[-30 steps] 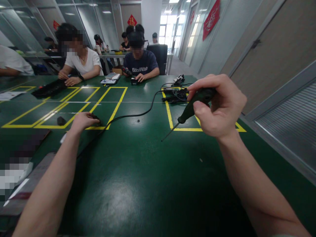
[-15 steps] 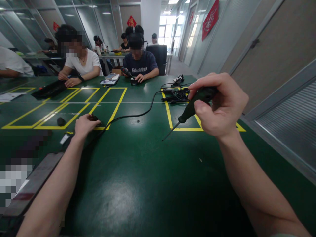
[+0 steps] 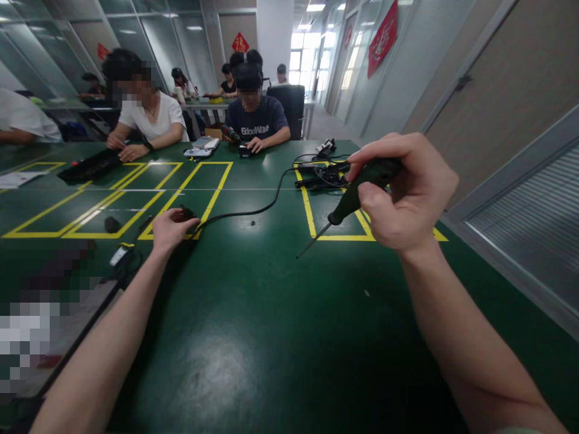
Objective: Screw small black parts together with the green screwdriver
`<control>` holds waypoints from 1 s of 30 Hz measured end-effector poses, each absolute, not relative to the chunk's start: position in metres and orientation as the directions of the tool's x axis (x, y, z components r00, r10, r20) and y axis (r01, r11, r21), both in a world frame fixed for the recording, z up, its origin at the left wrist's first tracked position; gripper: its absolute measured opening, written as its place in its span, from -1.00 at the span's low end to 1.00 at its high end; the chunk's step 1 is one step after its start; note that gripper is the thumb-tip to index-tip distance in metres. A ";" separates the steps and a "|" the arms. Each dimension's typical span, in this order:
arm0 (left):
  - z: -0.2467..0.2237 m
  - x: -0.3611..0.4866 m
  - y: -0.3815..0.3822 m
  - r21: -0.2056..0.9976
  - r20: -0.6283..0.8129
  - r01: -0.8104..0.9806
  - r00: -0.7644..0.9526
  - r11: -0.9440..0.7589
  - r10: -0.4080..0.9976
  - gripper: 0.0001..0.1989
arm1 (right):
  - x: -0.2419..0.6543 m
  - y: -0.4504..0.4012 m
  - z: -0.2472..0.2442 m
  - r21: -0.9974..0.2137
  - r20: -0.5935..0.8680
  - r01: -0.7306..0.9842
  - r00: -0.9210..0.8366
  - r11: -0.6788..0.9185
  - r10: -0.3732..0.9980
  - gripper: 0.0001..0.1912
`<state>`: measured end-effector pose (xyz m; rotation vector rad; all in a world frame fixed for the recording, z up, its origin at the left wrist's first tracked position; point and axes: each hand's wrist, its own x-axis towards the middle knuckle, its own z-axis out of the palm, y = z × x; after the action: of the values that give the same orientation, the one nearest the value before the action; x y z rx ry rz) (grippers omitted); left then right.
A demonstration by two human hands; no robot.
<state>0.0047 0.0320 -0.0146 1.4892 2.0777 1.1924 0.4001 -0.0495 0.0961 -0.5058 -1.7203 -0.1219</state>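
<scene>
A screwdriver (image 3: 362, 187) with a dark green handle and thin metal shaft is gripped in my right hand (image 3: 407, 187), held above the table at the right, its tip pointing down and left. My left hand (image 3: 174, 229) is closed around a small black part (image 3: 188, 213) near the table's left middle; the fingers cover much of it, so its kind is unclear. A black cable (image 3: 244, 213) runs beside that hand across the table toward a heap of black parts (image 3: 323, 175).
Yellow tape outlines (image 3: 217, 193) mark the green table (image 3: 271, 325). A black lump (image 3: 111, 225) and a small tagged item (image 3: 120, 254) lie left of my left hand. Across the table sit a person in white (image 3: 154, 114) and a person in dark blue (image 3: 257, 117).
My left hand has moved a little to the right with the small black part. The screwdriver and my right hand have hardly moved.
</scene>
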 end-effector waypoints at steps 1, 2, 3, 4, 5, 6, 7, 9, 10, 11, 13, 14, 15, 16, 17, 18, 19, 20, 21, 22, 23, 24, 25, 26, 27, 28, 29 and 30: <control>-0.013 0.011 0.033 0.788 0.216 0.611 -0.382 0.070 0.899 -0.55 | 0.401 -0.050 0.096 -0.199 0.955 0.400 -0.126 0.894 0.269 -0.82; -0.012 0.018 0.033 0.793 0.224 0.609 -0.334 0.028 0.916 -0.54 | 0.401 -0.050 0.096 -0.205 0.953 0.405 -0.123 0.891 0.275 -0.83; -0.012 0.026 0.032 0.803 0.232 0.595 -0.277 -0.023 0.933 -0.54 | 0.401 -0.050 0.096 -0.211 0.952 0.409 -0.119 0.888 0.281 -0.83; -0.011 0.035 0.030 0.819 0.227 0.571 -0.223 -0.062 0.948 -0.54 | 0.401 -0.051 0.096 -0.215 0.951 0.412 -0.116 0.885 0.285 -0.83; -0.011 0.046 0.028 0.835 0.203 0.542 -0.154 -0.090 0.967 -0.54 | 0.401 -0.051 0.097 -0.215 0.952 0.415 -0.114 0.884 0.284 -0.83; -0.012 0.057 0.024 0.857 0.177 0.504 -0.088 -0.109 0.980 -0.54 | 0.401 -0.052 0.097 -0.211 0.954 0.416 -0.111 0.885 0.279 -0.81; -0.013 0.068 0.020 0.874 0.144 0.468 0.000 -0.127 0.990 -0.55 | 0.401 -0.052 0.098 -0.204 0.957 0.417 -0.107 0.886 0.271 -0.80; -0.018 0.091 0.010 0.895 0.106 0.421 0.116 -0.146 0.988 -0.57 | 0.401 -0.052 0.100 -0.190 0.963 0.418 -0.097 0.888 0.251 -0.78; -0.020 0.101 0.004 0.907 0.084 0.398 0.156 -0.141 0.984 -0.56 | 0.401 -0.053 0.101 -0.183 0.966 0.421 -0.090 0.888 0.241 -0.78; -0.023 0.111 -0.002 0.914 0.059 0.382 0.204 -0.135 0.977 -0.57 | 0.402 -0.053 0.103 -0.176 0.970 0.425 -0.081 0.888 0.231 -0.78; -0.030 0.129 -0.014 0.922 0.031 0.361 0.299 -0.143 0.954 -0.59 | 0.404 -0.053 0.105 -0.160 0.975 0.443 -0.066 0.882 0.211 -0.79; -0.033 0.136 -0.019 0.928 0.018 0.346 0.331 -0.139 0.943 -0.60 | 0.406 -0.054 0.106 -0.154 0.978 0.457 -0.055 0.876 0.201 -0.79; -0.037 0.142 -0.024 0.934 0.003 0.333 0.358 -0.130 0.934 -0.61 | 0.407 -0.054 0.107 -0.157 0.979 0.474 -0.043 0.866 0.201 -0.79; -0.040 0.148 -0.028 0.940 -0.005 0.319 0.368 -0.122 0.930 -0.61 | 0.409 -0.055 0.108 -0.167 0.977 0.494 -0.031 0.853 0.210 -0.79; -0.042 0.152 -0.032 0.943 -0.011 0.311 0.378 -0.115 0.926 -0.61 | 0.410 -0.056 0.109 -0.183 0.974 0.514 -0.019 0.838 0.224 -0.79; -0.045 0.156 -0.035 0.948 -0.018 0.302 0.382 -0.106 0.924 -0.61 | 0.411 -0.057 0.109 -0.198 0.971 0.530 -0.009 0.825 0.239 -0.80; -0.047 0.158 -0.037 0.952 -0.023 0.291 0.379 -0.096 0.925 -0.61 | 0.411 -0.058 0.109 -0.208 0.968 0.540 -0.003 0.816 0.249 -0.81; -0.049 0.161 -0.038 0.957 -0.029 0.279 0.375 -0.083 0.927 -0.60 | 0.411 -0.059 0.109 -0.212 0.967 0.542 -0.005 0.814 0.255 -0.81; -0.051 0.162 -0.040 0.962 -0.036 0.264 0.368 -0.067 0.929 -0.60 | 0.411 -0.059 0.109 -0.211 0.967 0.536 -0.009 0.817 0.255 -0.82; -0.052 0.163 -0.040 0.967 -0.043 0.249 0.360 -0.052 0.932 -0.59 | 0.410 -0.059 0.109 -0.206 0.967 0.526 -0.017 0.825 0.252 -0.83; -0.053 0.164 -0.041 0.971 -0.049 0.234 0.353 -0.037 0.934 -0.59 | 0.410 -0.059 0.109 -0.203 0.968 0.513 -0.024 0.834 0.250 -0.83; -0.054 0.164 -0.041 0.975 -0.056 0.221 0.348 -0.024 0.936 -0.60 | 0.409 -0.059 0.109 -0.202 0.968 0.500 -0.027 0.842 0.249 -0.83; -0.054 0.165 -0.042 0.977 -0.062 0.211 0.343 -0.012 0.937 -0.60 | 0.407 -0.058 0.109 -0.207 0.967 0.490 -0.027 0.847 0.252 -0.82; -0.054 0.165 -0.042 0.979 -0.067 0.203 0.340 -0.003 0.938 -0.61 | 0.406 -0.058 0.109 -0.213 0.966 0.481 -0.024 0.850 0.256 -0.81; -0.054 0.165 -0.043 0.980 -0.071 0.199 0.337 0.002 0.939 -0.61 | 0.405 -0.057 0.108 -0.218 0.966 0.471 -0.021 0.855 0.257 -0.79; -0.054 0.165 -0.044 0.980 -0.073 0.200 0.336 0.004 0.939 -0.61 | 0.404 -0.056 0.108 -0.219 0.967 0.455 -0.019 0.863 0.256 -0.78; -0.054 0.166 -0.044 0.979 -0.073 0.204 0.337 0.003 0.939 -0.62 | 0.402 -0.055 0.107 -0.220 0.967 0.434 -0.019 0.874 0.252 -0.76; -0.053 0.166 -0.046 0.977 -0.068 0.212 0.338 -0.005 0.939 -0.63 | 0.401 -0.054 0.107 -0.216 0.969 0.409 -0.023 0.887 0.246 -0.74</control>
<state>0.1663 -0.0456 -0.0532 1.4813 1.1045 0.8149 0.4013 -0.0538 0.1067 -0.5199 -1.6126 -0.1392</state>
